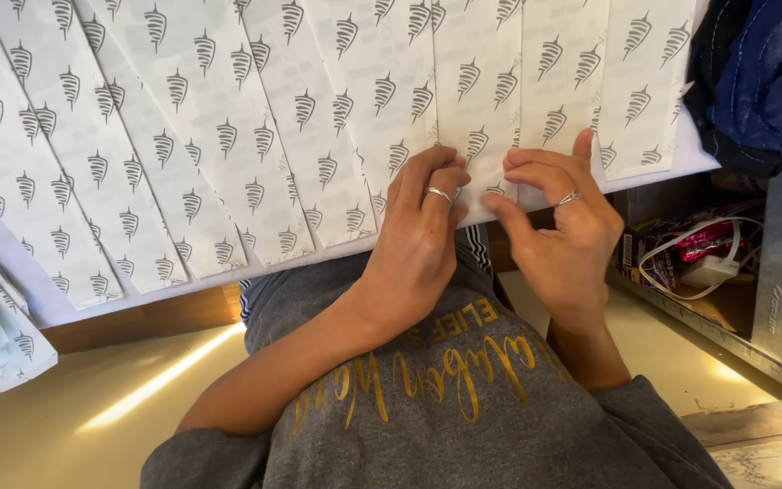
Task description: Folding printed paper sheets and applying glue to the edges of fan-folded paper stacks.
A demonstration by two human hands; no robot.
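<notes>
Pinching the near edge of one white printed sheet (477, 136) at the table edge (183, 285), the left hand (423, 240) curls its fingers on the paper, and the right hand (563, 231) grips beside it. Farther away, many similar sheets (183, 136) already lie fanned, overlapping; this sheet seems not yet placed.
</notes>
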